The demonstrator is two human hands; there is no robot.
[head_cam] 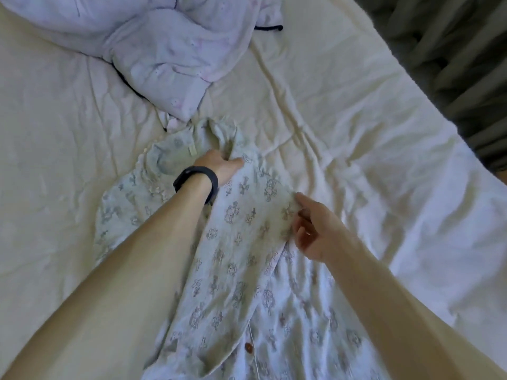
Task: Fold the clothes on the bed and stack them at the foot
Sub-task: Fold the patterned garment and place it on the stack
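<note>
— What is lying over on the left?

— The cream bed [55,133] is carrying a crumpled lavender bundle [164,50] at the far side. It is sitting unfolded, and I cannot tell whether it is a garment or a quilt.

— And the hands?

— The left hand [219,167], wearing a dark wristband [196,182], is gripping the bunched collar of the printed pyjama top [241,270]. That top is lying spread in the middle of the bed, with its brown button [248,346] facing up. The right hand [315,234] is working at the top's right shoulder edge, its fingers [301,200] narrowly curled. One tip is touching the cloth, but I cannot tell whether they are pinching it. A grey-green curtain [452,64] is hanging beyond the bed.

— How far along is it looking?

— Early, I am judging. The top is being laid out, no fold is showing in it, and no stack is showing anywhere in view.
</note>
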